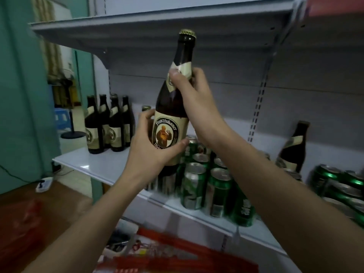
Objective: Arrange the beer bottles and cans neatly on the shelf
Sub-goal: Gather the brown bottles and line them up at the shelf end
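I hold a brown beer bottle [171, 107] with a cream label upright in the air in front of the white shelf [94, 166]. My left hand [155, 144] grips its lower body around the label. My right hand [194, 95] grips its neck. Several matching bottles [108, 125] stand in a tight group at the shelf's left end. Green cans [206, 186] stand clustered on the shelf below the held bottle. More green cans [338, 184] lie on their sides at the right. One bottle [293, 148] stands tilted behind them.
An upper shelf [157, 22] hangs just above the held bottle's cap. Bare shelf surface lies between the bottle group and the cans. Red packaging [177, 259] sits below the shelf, and a brown surface [39, 213] with a white power strip [44, 184] is at the lower left.
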